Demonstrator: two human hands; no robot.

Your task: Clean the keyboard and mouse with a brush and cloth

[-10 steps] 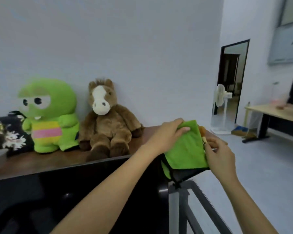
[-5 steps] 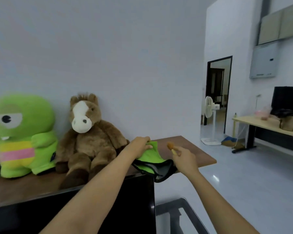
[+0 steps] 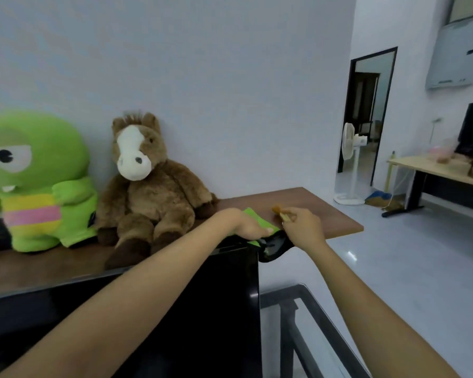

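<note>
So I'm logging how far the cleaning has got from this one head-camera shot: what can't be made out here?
- Keyboard and mouse: neither shows in the head view; the black monitor fills the lower foreground.
- Green cloth: mostly hidden under the left hand.
- Brush: only its blurred orange tip and a bit of handle show above the right hand.
- Black item under both hands: partly covered, unidentifiable.

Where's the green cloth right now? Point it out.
In the head view the green cloth lies at centre, under the left hand at the brown table edge, right of the plush horse, beside the right hand.
</note>
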